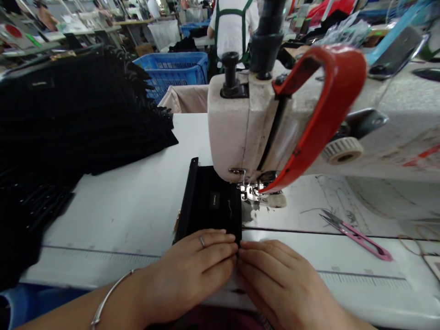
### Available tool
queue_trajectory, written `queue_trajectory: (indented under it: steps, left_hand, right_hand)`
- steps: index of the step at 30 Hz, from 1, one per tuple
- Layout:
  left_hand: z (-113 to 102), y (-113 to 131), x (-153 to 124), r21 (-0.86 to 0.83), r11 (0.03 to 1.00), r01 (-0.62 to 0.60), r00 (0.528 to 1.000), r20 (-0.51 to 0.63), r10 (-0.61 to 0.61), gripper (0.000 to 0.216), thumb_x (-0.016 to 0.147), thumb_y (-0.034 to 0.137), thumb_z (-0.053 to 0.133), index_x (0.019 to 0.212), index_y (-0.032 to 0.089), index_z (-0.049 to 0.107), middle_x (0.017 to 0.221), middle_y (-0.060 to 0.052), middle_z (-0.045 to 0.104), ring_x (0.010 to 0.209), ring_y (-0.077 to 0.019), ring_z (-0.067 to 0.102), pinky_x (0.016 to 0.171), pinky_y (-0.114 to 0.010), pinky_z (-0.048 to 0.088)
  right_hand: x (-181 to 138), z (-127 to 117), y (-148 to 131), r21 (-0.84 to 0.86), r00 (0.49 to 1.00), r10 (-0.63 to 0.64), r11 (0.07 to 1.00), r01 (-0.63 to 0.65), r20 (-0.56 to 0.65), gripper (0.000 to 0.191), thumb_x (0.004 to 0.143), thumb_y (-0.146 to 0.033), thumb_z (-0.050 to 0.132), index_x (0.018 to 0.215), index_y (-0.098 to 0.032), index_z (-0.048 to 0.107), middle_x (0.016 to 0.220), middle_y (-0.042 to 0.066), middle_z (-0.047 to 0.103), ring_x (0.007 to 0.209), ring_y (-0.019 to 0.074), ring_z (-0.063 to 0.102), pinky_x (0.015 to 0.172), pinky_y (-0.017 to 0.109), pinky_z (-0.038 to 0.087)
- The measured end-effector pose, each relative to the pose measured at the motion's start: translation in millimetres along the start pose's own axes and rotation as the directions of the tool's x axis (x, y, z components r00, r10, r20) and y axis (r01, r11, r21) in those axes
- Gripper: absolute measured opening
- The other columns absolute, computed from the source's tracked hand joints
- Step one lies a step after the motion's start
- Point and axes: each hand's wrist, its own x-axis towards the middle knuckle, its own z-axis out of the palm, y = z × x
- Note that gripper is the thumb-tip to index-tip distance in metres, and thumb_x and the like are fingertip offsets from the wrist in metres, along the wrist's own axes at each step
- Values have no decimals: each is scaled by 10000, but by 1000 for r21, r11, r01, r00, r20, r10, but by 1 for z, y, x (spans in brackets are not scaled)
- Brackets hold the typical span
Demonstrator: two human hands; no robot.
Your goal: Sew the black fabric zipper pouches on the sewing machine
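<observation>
A black fabric bag piece (213,206) with a small label and a gold-coloured pull at its left side lies on the white sewing table. Its right edge runs up to the presser foot (245,192) of the sewing machine (237,123). My left hand (192,270), with a ring and a bracelet, rests over the near end of the piece, fingers together and tips gripping its near right corner. Facing it, my right hand (282,279) has its fingers closed at that same corner. Thumbs and the fabric under the fingers are hidden.
A tall stack of black fabric pieces (85,105) covers the table's left side. Pink thread snips (360,236) lie on the right. A red guard (330,105) curves down the machine head. Behind are a blue basket (172,68) and a person (235,27) in white.
</observation>
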Motion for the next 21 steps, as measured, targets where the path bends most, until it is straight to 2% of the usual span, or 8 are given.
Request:
queue_trajectory:
  steps: [7, 14, 21]
  left_hand:
    - [4, -14, 8, -5, 1000, -23, 1000, -16, 23, 263, 1009, 128, 401, 1109, 103, 643, 1100, -67, 711, 1116, -167, 626, 1038, -325, 533]
    - [8, -29, 12, 3, 1000, -27, 1000, 8, 27, 261, 1011, 130, 400, 1131, 106, 630, 1128, -69, 697, 1161, -160, 603, 1084, -318, 485]
    - [10, -44, 19, 61, 996, -63, 998, 10, 62, 291, 1018, 141, 358, 1105, 102, 632, 1111, -64, 704, 1155, -166, 608, 1072, -315, 483]
  right_hand:
    - [6, -3, 10, -14, 1000, 8, 1000, -8, 30, 204, 954, -128, 518, 1098, -119, 662, 1069, 83, 691, 1074, 196, 618, 948, 344, 538]
    - [18, -8, 19, -58, 998, 38, 998, -35, 51, 176, 943, -129, 536, 1057, -125, 670, 1003, 82, 700, 958, 213, 652, 851, 376, 577]
    - [32, -10, 31, -99, 998, 14, 995, -9, 54, 182, 948, -128, 508, 1002, -131, 681, 925, 84, 703, 930, 210, 667, 849, 380, 583]
